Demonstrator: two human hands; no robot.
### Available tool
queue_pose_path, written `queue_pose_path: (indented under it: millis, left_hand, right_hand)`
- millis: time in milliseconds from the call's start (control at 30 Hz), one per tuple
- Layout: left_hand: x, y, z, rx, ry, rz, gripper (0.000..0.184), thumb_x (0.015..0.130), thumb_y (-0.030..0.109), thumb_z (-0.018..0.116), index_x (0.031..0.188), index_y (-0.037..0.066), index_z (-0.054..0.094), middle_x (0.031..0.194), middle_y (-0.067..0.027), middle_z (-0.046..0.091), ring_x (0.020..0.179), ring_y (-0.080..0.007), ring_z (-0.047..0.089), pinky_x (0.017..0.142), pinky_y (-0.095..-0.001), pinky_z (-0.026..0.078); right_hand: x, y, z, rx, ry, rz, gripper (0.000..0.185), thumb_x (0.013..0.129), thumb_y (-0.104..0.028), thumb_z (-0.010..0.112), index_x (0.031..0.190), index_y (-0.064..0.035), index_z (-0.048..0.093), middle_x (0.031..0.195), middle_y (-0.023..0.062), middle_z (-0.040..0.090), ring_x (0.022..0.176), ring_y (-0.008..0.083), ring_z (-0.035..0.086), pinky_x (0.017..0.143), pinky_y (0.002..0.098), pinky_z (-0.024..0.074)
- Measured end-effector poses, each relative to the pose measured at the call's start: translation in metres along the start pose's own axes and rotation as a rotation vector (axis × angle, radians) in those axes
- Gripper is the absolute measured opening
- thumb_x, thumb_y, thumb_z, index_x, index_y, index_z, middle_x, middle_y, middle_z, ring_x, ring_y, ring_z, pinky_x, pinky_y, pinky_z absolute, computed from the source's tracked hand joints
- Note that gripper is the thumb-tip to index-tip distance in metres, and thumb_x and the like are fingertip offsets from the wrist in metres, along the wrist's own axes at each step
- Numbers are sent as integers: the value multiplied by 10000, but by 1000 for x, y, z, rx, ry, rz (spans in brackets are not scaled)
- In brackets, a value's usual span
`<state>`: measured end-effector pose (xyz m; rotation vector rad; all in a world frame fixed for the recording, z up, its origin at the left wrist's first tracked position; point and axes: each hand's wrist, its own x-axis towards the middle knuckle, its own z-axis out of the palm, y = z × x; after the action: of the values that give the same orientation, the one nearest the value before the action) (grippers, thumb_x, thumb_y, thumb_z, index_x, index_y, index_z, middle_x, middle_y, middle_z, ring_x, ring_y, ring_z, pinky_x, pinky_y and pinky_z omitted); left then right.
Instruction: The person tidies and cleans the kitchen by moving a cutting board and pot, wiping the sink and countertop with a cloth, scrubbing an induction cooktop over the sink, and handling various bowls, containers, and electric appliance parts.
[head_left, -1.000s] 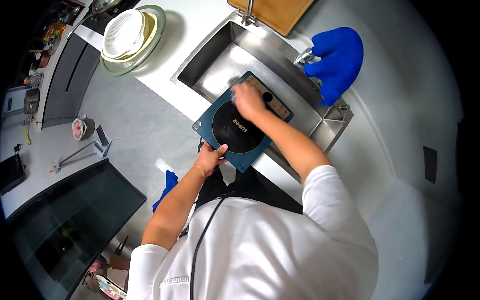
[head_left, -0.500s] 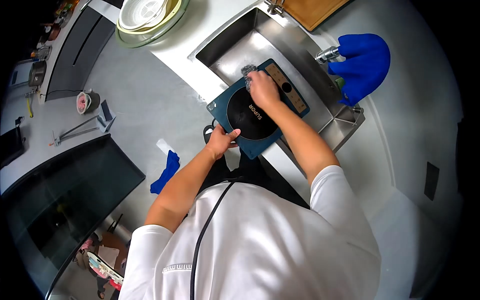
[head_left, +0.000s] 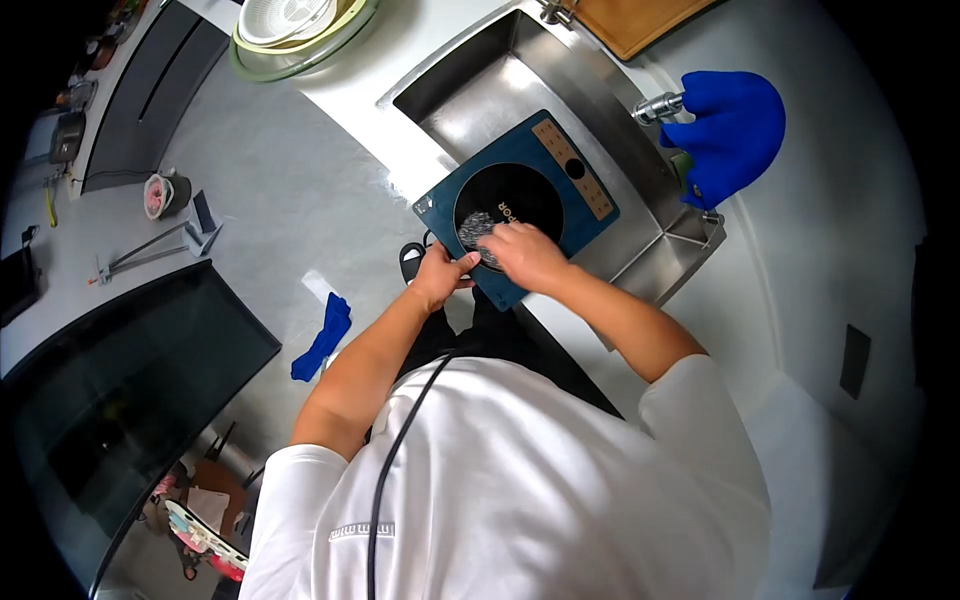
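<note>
A teal induction cooktop (head_left: 530, 152) with a round black heating area and a tan control panel is held slanted over the near edge of the sink (head_left: 455, 95). My left hand (head_left: 437, 278) grips its near-left edge, thumb on top and fingers underneath. In my right hand (head_left: 527, 256) is a steel wool scrubber (head_left: 477, 228), pressed on the black surface close to the left thumb. The fingertips of the right hand are partly hidden by the scrubber and the hand itself.
A blue cloth (head_left: 735, 135) hangs over the faucet (head_left: 657, 107) right of the sink. Nested basins with a white strainer (head_left: 285, 18) stand on the counter at upper left, and a wooden board (head_left: 630, 22) lies behind the sink. Another blue cloth (head_left: 322, 338) is on the floor.
My right hand has brought the steel wool from the cooktop's far edge near the panel down across the black area toward my left hand. The left hand keeps its hold.
</note>
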<state>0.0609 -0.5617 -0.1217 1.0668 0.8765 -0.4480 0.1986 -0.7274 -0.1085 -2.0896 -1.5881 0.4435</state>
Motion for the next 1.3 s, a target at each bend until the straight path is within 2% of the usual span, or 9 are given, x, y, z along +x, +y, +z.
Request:
queue_pose_path:
  millis: [167,333,367,433,567,633,833,1033,1300]
  left_hand:
    - [-5,1,-1,-16,-20,-1,558,923,220,749,1378,95,451,1292,-66,618,1096,-231,625,845,-425,559]
    - [1,-3,-3,-20,-5,-2,551,923,231,752,1372,104,458,1277,-68,617,1104,-234,622,835,-421,564]
    - [1,-8,-6,-24,-24,-7,553,923,227,752,1374,104,456,1278,-68,617,1099,-235,625,829,-419,567]
    - [-5,0,-1,-11,-30,-12,532,928,235,748,1357,92,467,1272,-74,618,1090,-229,628,824,-404,574]
    - [-1,8,3,-5,0,-18,479,940,225,732,1323,81,482,1228,-73,639,1069,-220,640,834,-396,576]
    - [2,-5,-2,13,39,-63,433,953,198,715,1303,91,482,1202,-66,653,1048,-213,647,830,-394,568]
    - [-4,0,-1,19,-11,-26,451,955,227,710,1318,76,488,1186,-83,659,989,-203,675,773,-351,598]
    - [17,-15,-17,1,-51,-60,446,951,182,712,1306,69,466,1212,-83,638,1057,-229,647,831,-421,587]
    - [12,-14,-12,24,17,-57,361,970,205,685,1264,51,544,1153,-79,668,946,-203,680,753,-335,600]
  right_hand:
    - [32,70,-17,-131,370,498,234,936,-80,495,1112,-67,649,1000,189,635,976,394,627,834,514,506]
    - [-15,3,5,-57,119,171,244,937,-99,507,1126,-86,662,985,185,643,883,411,641,783,516,522]
    - [-25,23,3,-88,63,223,251,940,-97,504,1135,-87,660,990,182,642,882,410,639,781,515,521]
    - [-33,64,-3,-99,419,647,210,959,-104,489,1078,-88,661,986,183,638,900,389,641,778,506,522]
    - [-38,9,25,-61,284,565,192,945,-129,524,1075,-83,658,999,185,633,898,377,640,794,497,522]
    - [-50,-37,20,45,291,285,175,911,-110,559,1051,-98,663,981,158,626,888,369,631,774,491,520]
    - [-73,15,4,-165,451,675,175,909,-113,565,1054,-80,656,963,152,631,858,377,627,777,504,513]
    - [-74,-44,27,-49,157,171,213,855,-129,584,1054,-136,660,918,47,590,903,258,607,764,413,459]
    - [-61,-24,14,-42,197,195,201,864,-99,622,1052,-126,689,945,106,637,910,314,631,784,430,471]
